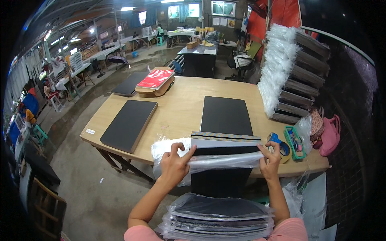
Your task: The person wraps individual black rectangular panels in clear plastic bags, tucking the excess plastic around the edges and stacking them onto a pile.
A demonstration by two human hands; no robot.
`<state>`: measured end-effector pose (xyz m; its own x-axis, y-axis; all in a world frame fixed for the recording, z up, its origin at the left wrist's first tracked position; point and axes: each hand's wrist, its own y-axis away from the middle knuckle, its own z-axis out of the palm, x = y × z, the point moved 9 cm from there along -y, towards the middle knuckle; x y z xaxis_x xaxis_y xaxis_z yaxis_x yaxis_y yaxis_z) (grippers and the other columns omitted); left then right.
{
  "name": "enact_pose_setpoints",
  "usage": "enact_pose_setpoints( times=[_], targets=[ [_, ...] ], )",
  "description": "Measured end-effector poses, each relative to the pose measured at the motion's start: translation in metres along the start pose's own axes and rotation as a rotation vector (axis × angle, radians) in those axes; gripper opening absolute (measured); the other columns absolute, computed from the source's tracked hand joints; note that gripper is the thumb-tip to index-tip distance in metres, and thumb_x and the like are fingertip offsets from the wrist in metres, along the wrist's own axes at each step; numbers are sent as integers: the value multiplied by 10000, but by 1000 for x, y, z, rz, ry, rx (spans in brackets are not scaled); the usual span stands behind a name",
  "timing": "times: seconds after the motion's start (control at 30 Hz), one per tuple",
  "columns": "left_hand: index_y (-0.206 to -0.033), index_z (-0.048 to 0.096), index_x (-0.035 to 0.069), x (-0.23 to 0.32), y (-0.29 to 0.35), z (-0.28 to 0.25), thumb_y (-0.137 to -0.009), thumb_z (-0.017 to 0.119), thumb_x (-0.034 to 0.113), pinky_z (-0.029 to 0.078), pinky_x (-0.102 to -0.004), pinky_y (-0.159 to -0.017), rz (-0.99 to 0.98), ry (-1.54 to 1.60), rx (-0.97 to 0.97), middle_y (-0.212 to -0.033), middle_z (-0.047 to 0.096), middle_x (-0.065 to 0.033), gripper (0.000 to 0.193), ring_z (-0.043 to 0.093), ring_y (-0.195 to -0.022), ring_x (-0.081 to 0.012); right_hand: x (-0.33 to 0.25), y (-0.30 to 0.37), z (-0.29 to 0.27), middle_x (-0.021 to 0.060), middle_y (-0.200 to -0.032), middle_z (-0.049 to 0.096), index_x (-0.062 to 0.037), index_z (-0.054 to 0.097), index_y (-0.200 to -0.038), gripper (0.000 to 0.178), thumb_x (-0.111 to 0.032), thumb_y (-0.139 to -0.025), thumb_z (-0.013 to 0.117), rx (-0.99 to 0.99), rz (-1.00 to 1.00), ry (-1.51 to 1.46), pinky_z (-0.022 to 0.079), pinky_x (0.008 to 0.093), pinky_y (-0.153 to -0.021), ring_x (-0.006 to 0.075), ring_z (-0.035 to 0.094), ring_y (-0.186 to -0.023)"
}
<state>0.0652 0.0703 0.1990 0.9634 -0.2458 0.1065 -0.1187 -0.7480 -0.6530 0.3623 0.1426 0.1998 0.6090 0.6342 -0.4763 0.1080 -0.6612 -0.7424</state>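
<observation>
Just past the table's near edge, a flat black board [221, 180] stands tilted in front of me, with a grey band and a patterned strip along its top. Across it runs the bunched rim of a transparent plastic bag [225, 160]. My left hand [174, 162] pinches the bag at the board's left edge, thumb and index finger closed. At the right edge my right hand [271, 160] grips the bag in the same way. The lower part of the board hangs below the table top. Behind it lies another black board [226, 114].
Nearest me is a stack of plastic-wrapped black boards [219, 217]. A thick black stack [128, 122] lies left, beyond it a red packet [156, 77]. Tape rolls [283, 149] and a green basket [294, 142] sit right, before a tall wrapped pile [281, 68] and pink bag [330, 134].
</observation>
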Motion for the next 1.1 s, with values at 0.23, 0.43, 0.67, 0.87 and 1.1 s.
enact_pose_setpoints(
  times=[0.23, 0.43, 0.67, 0.87, 1.1],
  targets=[
    [-1004, 628, 47, -46, 67, 94, -859, 625, 179, 383, -221, -508, -772, 1610, -789, -862, 597, 12, 196, 484, -612, -65, 44, 51, 32, 95, -798, 672, 58, 675, -804, 161, -95, -755, 665, -720, 838, -910, 456, 260, -565, 136, 601, -620],
    [-957, 601, 74, -63, 176, 164, -909, 572, 183, 341, -171, -442, -1276, 1969, -938, -780, 587, 43, 123, 459, -562, -41, 79, 159, 58, 103, -879, 670, 33, 679, -917, 246, -183, -798, 695, -608, 1155, -1210, 482, 273, -711, 175, 623, -745],
    [-847, 580, 120, -72, 355, 279, -916, 583, 316, 397, -264, -433, -1641, 1494, -720, -619, 514, 11, 208, 458, -496, -96, 159, 299, 94, 80, -688, 640, -29, 702, -793, 191, -217, -786, 672, -966, 1117, -511, 469, 261, -621, 156, 596, -652],
    [-964, 563, -13, -217, 304, 153, -939, 538, 314, 432, -356, -723, -1133, 514, 687, -810, 521, -113, 329, 520, -754, -218, 225, 349, 138, 101, -681, 659, -25, 708, -807, 257, -277, -761, 698, -924, 574, -252, 484, 288, -624, 166, 615, -636],
    [-1064, 647, 88, -228, 75, 80, -768, 694, 408, 303, -478, -971, -866, 63, -72, -1189, 497, -168, 438, 417, -1137, -310, 187, 255, 119, 100, -713, 679, -46, 707, -789, 348, -386, -719, 742, -1422, 469, 21, 501, 334, -618, 205, 634, -643]
  ],
)
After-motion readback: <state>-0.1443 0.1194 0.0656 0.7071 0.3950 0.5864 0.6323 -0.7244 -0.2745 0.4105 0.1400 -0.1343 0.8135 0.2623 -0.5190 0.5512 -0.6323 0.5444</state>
